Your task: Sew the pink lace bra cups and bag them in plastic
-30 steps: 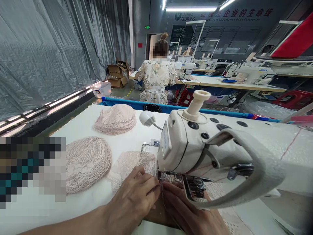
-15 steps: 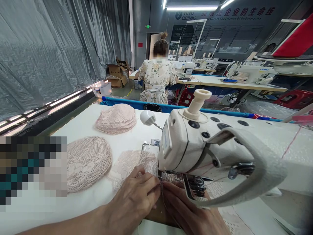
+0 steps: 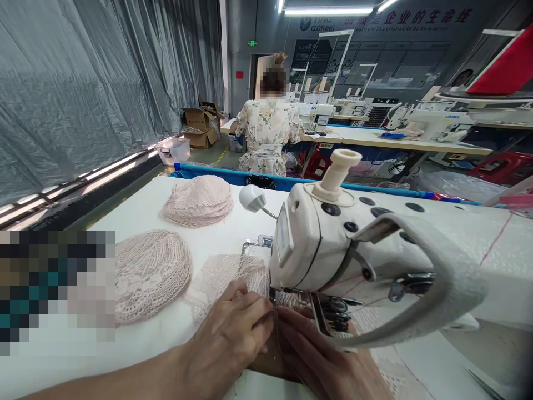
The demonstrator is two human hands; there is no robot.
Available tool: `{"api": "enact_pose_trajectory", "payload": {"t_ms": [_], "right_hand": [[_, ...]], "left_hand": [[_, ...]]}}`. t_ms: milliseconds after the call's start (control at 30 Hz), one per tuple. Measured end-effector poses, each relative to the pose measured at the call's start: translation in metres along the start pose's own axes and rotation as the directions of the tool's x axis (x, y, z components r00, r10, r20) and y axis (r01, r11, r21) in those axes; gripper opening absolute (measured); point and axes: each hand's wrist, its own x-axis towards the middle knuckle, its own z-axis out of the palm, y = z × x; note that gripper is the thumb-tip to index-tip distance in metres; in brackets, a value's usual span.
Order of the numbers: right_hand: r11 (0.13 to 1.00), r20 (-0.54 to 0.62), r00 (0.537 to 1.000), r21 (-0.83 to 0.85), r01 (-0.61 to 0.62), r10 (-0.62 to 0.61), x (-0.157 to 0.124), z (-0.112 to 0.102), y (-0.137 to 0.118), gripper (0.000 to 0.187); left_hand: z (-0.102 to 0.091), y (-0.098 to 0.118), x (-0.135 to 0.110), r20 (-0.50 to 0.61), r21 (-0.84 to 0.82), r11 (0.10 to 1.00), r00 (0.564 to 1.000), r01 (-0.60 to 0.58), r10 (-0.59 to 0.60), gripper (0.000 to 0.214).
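Observation:
A white sewing machine (image 3: 303,239) covers part of the work at its needle. Pale pink lace fabric (image 3: 216,278) lies under the machine head and spreads to both sides. My left hand (image 3: 237,328) is closed on the lace just left of the needle, fingers curled and pinching its edge. On the other side, my right hand (image 3: 320,344) presses the lace down with its fingers together and nearly straight, partly hidden by the machine. The two hands' fingertips almost meet in front of the presser foot, whose exact contact with the lace is hidden.
Two stacks of lace pieces, a nearer stack (image 3: 154,278) and a farther stack (image 3: 197,201), lie on the white table (image 3: 141,205). Scissor-like metal tips (image 3: 483,383) show at right. A person (image 3: 268,128) sits ahead with their back to me, near other sewing machines (image 3: 441,125).
Almost nothing differs. Both hands keep their place at the needle, and the view has shifted very slightly.

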Motion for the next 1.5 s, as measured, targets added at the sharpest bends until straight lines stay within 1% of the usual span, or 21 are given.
{"api": "enact_pose_trajectory", "payload": {"t_ms": [133,267,367,533,700,867,967,1100,1167,1267,1300,1333,1433,1500], "right_hand": [[1.000,0.039,0.999,-0.004,0.000,0.000,0.000,-0.005,-0.001,0.016],[1.000,0.084,0.996,0.004,-0.006,0.006,-0.003,-0.004,-0.001,0.024],[1.000,0.098,0.995,0.021,-0.003,0.001,-0.004,-0.003,-0.001,0.024],[0.999,0.123,0.992,0.047,-0.017,0.012,-0.001,-0.007,-0.002,0.026],[0.999,0.107,0.994,0.037,-0.016,0.012,-0.002,-0.007,-0.003,0.027],[1.000,0.092,0.996,0.020,-0.010,0.008,-0.002,-0.006,-0.003,0.026],[1.000,0.092,0.996,0.018,-0.011,0.009,-0.001,-0.007,-0.004,0.027],[0.999,0.086,0.996,0.042,0.011,-0.015,0.002,-0.013,-0.005,0.024],[0.997,0.067,0.997,0.067,0.040,-0.045,0.004,-0.016,-0.006,0.021],[0.992,0.081,0.992,0.097,0.085,-0.093,0.005,-0.014,-0.008,0.022],[0.991,0.068,0.993,0.098,0.091,-0.098,0.005,-0.011,-0.008,0.023],[0.991,0.031,0.995,0.094,0.094,-0.097,0.003,-0.007,-0.008,0.023],[0.993,-0.117,0.990,0.075,0.088,-0.079,-0.003,0.008,-0.009,0.021],[0.993,-0.151,0.985,0.063,0.097,-0.087,-0.006,0.014,-0.009,0.023]], "left_hand": [[-0.004,0.001,0.000,0.027,-0.040,0.999,0.999,0.019,-0.018,0.002],[-0.007,0.004,0.000,0.038,-0.056,0.998,0.999,0.038,-0.036,0.008],[-0.005,0.003,-0.001,0.044,-0.058,0.997,0.998,0.047,-0.044,0.010],[-0.001,0.000,-0.002,0.042,-0.066,0.996,0.998,0.053,-0.050,0.012],[-0.004,0.001,-0.002,0.046,-0.042,0.998,0.998,0.039,-0.037,0.007],[-0.003,0.000,-0.003,0.049,-0.034,0.999,0.998,0.034,-0.033,0.009],[0.000,-0.003,-0.003,0.049,-0.041,0.999,0.999,0.025,-0.023,0.014],[0.002,-0.005,-0.002,0.038,-0.085,0.996,0.999,0.028,-0.025,0.020],[0.002,-0.005,-0.002,0.023,-0.109,0.994,0.999,0.032,-0.030,0.017],[0.000,-0.004,-0.002,0.018,-0.123,0.992,0.999,0.032,-0.031,0.012],[0.000,-0.004,-0.002,0.019,-0.124,0.992,0.999,0.029,-0.027,0.012],[-0.001,-0.003,-0.002,0.021,-0.125,0.992,0.999,0.027,-0.025,0.011],[-0.002,-0.004,-0.002,0.022,-0.119,0.993,1.000,0.020,-0.017,0.009],[0.000,-0.005,-0.001,0.005,-0.092,0.996,1.000,0.009,-0.008,0.008]]}}
